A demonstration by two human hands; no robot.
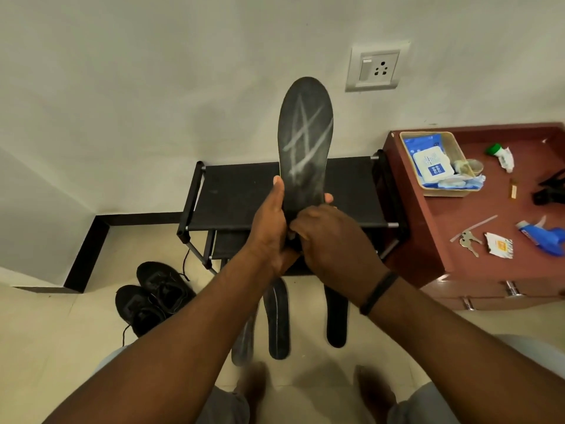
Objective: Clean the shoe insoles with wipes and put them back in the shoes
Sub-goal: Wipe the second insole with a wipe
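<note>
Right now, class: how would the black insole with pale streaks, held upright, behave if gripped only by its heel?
The black streaked insole stands straight above both hands, so probably fairly stiff. It looks thin, so likely light and bendable. Its matte face suggests little slipping.

Insoles (pixel 278 319) and shoes (pixel 153 295) underfoot.

On the white lid of the wipes pack (pixel 431 167), which lies in the beige tray (pixel 458 148), a small blue square carries the letters "mee mee". The finer print around it is too small to read.
</note>
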